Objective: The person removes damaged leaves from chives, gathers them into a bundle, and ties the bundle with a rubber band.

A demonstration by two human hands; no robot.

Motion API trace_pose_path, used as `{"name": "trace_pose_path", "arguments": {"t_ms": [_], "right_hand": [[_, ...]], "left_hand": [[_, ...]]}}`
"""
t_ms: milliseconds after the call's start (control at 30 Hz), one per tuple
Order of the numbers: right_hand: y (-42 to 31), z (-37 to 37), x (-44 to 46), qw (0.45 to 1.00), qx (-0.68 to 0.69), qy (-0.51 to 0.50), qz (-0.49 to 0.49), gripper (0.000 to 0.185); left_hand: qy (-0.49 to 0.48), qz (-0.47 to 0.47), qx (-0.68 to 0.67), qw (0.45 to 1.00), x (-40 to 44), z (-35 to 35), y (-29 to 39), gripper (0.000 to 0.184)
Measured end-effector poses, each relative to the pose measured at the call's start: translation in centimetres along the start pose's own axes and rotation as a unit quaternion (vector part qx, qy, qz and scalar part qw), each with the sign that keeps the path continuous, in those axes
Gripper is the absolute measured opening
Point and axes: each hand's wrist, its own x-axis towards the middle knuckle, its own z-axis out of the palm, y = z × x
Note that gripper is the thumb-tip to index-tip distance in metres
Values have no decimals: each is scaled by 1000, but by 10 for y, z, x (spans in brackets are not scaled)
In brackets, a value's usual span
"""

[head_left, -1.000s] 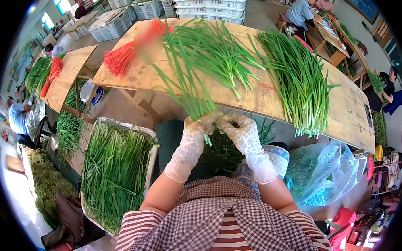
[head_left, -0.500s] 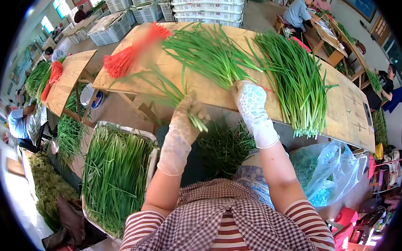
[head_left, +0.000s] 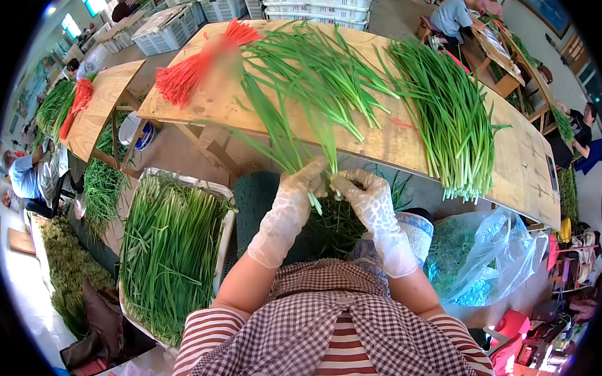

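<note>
Both my hands wear whitish patterned gloves and meet in front of the near table edge. Wrapped round a small bunch of green stalks (head_left: 283, 141) is my left hand (head_left: 303, 183), with the pale ends poking out below it. My right hand (head_left: 364, 190), fingers pinched, grips a few thin stalks (head_left: 327, 146) right beside it. Beyond them, a loose pile of green stalks (head_left: 325, 76) lies on the wooden table (head_left: 395, 148). A larger, aligned pile (head_left: 446, 120) rests to its right. Red ties (head_left: 182, 81) lie at the table's left end, partly blurred.
A white crate (head_left: 223, 241) full of greens stands on the floor at left. At right is a clear plastic bag (head_left: 504, 255). Stacked white crates (head_left: 317, 6) stand behind the table. Other people sit at left (head_left: 26, 175) and right (head_left: 581, 128).
My right hand has come back from the loose pile on the table to beside my left hand, now with stalks in its fingers. My left hand has shifted slightly right, still holding its bunch.
</note>
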Motion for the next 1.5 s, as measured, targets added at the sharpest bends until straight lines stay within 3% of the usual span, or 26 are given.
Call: {"name": "trace_pose_path", "arguments": {"t_ms": [267,333,400,433,467,500,567,667,733,833,900,933,1033,1067,1100,1133,1167,1200,1233,1300,1333,1433,1500], "right_hand": [[22,9,-3,995,75,54,-40,18],[34,4,-7,991,116,62,-36,19],[32,-12,-17,986,-165,13,-19,21],[31,-22,-21,953,-302,-13,-11,22],[53,-32,-12,902,-413,-115,48,29],[51,-38,-11,884,-442,-143,56,34],[45,-31,-9,979,-190,-49,63,36],[12,-15,-3,980,148,-112,69,36],[12,-3,3,993,91,-76,22,36],[11,5,6,997,-67,-14,-36,33],[6,8,3,981,-174,-7,-80,31],[12,11,6,985,-150,-29,-78,26],[23,21,19,994,90,-52,-39,25],[23,20,19,981,178,-70,40,22],[26,14,19,982,147,-103,57,23],[34,2,18,981,116,-136,75,25],[40,-7,15,978,85,-168,93,26],[37,-13,6,946,-277,-165,-22,22],[30,-18,2,852,-474,-219,-51,25],[28,-14,2,887,-416,16,-200,23],[13,-14,8,872,-381,121,-281,20],[-20,-4,39,802,-426,238,-345,17],[0,5,78,768,-493,217,-346,16]], "left_hand": [[-11,15,22,1000,-2,-3,-11,19],[47,24,32,998,-2,3,-3,17],[77,-11,-25,997,4,1,9,14],[-5,14,-69,997,8,-13,11,17],[-17,3,-76,997,11,-19,10,18],[-28,-8,-82,996,10,-20,12,19],[-32,9,-36,999,8,-14,8,21],[-25,15,25,999,-1,-2,-1,22],[-13,-7,5,1000,-3,-2,1,22],[123,30,58,990,-12,1,8,19],[127,49,87,987,-16,-3,10,18],[126,36,87,988,-15,-4,9,18],[132,36,59,989,-12,-6,5,14],[141,48,42,988,-11,-5,5,13],[150,60,24,987,-9,-5,6,12],[150,146,21,978,-12,-7,15,12],[167,146,15,975,-8,-15,28,14],[85,133,-18,987,-5,-25,40,14],[3,120,-53,991,-5,-29,50,14],[12,94,-93,991,-10,-18,62,18],[38,94,-108,989,-13,-8,66,20],[49,55,-148,986,-2,-14,56,29],[58,11,-169,984,5,-18,49,32]]}}
